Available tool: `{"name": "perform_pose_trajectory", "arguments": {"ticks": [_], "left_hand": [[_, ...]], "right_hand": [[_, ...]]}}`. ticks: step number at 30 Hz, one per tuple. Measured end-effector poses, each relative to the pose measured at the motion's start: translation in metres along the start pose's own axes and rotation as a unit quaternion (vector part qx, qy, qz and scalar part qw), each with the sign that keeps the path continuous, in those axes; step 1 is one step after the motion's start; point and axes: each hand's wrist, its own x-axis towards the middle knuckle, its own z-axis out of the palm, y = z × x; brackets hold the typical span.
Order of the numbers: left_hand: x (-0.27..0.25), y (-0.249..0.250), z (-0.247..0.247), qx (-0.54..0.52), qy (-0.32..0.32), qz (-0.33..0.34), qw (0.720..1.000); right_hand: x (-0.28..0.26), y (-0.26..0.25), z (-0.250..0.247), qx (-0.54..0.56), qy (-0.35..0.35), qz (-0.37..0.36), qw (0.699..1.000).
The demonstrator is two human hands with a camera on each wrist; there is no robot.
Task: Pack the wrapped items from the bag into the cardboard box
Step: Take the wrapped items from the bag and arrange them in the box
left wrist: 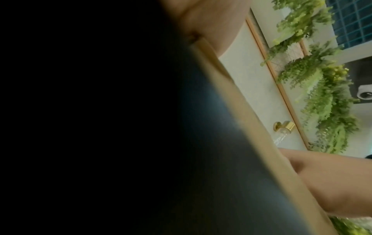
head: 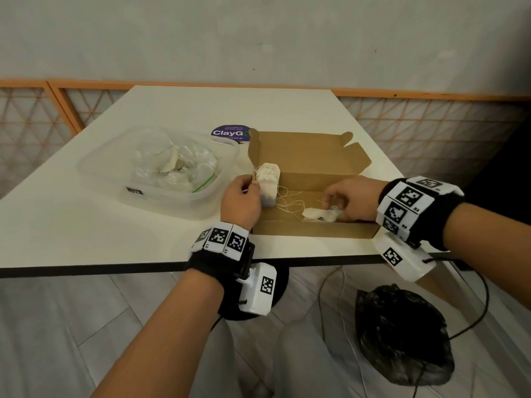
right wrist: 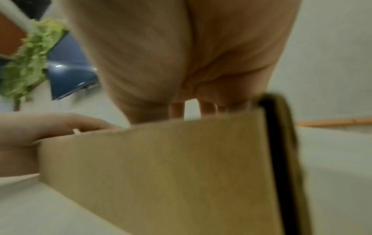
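- Left hand (head: 241,198) is pinching one upright packet (head: 268,182) at the left end of the cardboard box (head: 316,229).
- Right hand (head: 352,198) has its fingers curled on a second packet (head: 320,214) lying flat inside.
- Looks like early days: more wrapped ones still sit in the clear bag (head: 175,163) in the plastic tub (head: 94,160).

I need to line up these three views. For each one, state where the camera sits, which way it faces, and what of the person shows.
Head: above, facing down at the table; both hands, left hand, right hand.
Left wrist: low beside the box, facing up; mostly dark.
Right wrist: low outside the box, facing its wall; palm above.
Shared: the box.
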Motion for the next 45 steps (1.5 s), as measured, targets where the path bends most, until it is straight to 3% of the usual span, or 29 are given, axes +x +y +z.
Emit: {"name": "perform_pose_trajectory", "arguments": {"ticks": [3,5,8,11,13,15,17,20,22,25,26,28,32,36,41,45], "left_hand": [[-0.003,0.004,-0.002,-0.018,0.031,0.043,0.998],[-0.006,0.012,-0.001,-0.020,0.063,0.093,0.994],[-0.014,0.030,0.002,-0.022,0.070,0.167,0.983],[-0.021,0.050,0.009,-0.020,-0.034,0.209,0.977],[-0.021,0.059,0.015,0.003,-0.119,0.176,0.977],[-0.019,0.063,0.021,-0.021,-0.182,0.081,0.980],[-0.016,0.060,0.025,-0.056,-0.217,0.000,0.974],[-0.016,0.053,0.026,-0.092,-0.232,-0.031,0.968],[-0.018,0.050,0.026,-0.147,-0.203,-0.032,0.968],[-0.017,0.049,0.023,-0.157,-0.150,-0.023,0.976],[-0.016,0.049,0.022,-0.146,-0.136,-0.018,0.980],[-0.015,0.047,0.021,-0.134,-0.113,-0.012,0.984],[-0.017,0.046,0.024,-0.135,-0.104,-0.001,0.985],[-0.017,0.043,0.024,-0.139,-0.104,0.005,0.985],[-0.014,0.038,0.026,-0.158,-0.112,0.007,0.981],[-0.011,0.036,0.027,-0.153,-0.124,0.009,0.980]], "right_hand": [[-0.003,0.005,0.003,0.153,0.021,0.028,0.988],[-0.005,0.009,0.002,0.295,0.023,0.042,0.954],[-0.005,0.017,-0.003,0.513,0.033,0.058,0.856],[-0.008,0.020,-0.009,0.642,0.029,0.046,0.764],[-0.010,0.020,-0.011,0.699,0.004,0.022,0.715],[-0.012,0.017,-0.010,0.738,-0.018,-0.003,0.674],[-0.013,0.015,-0.008,0.751,-0.034,-0.015,0.659],[-0.013,0.012,-0.006,0.715,-0.041,0.000,0.698],[-0.013,0.012,-0.006,0.633,-0.022,0.028,0.773],[-0.014,0.014,-0.009,0.408,0.050,0.053,0.910],[-0.015,0.013,-0.010,0.315,0.060,0.053,0.946],[-0.020,0.010,-0.011,0.160,0.059,0.044,0.984],[-0.017,-0.001,-0.003,0.028,0.015,0.026,0.999],[-0.007,-0.004,0.002,-0.003,0.004,0.027,1.000],[-0.006,-0.001,0.005,0.011,0.010,0.035,0.999],[-0.008,0.010,-0.015,0.135,0.051,0.042,0.989]]}}
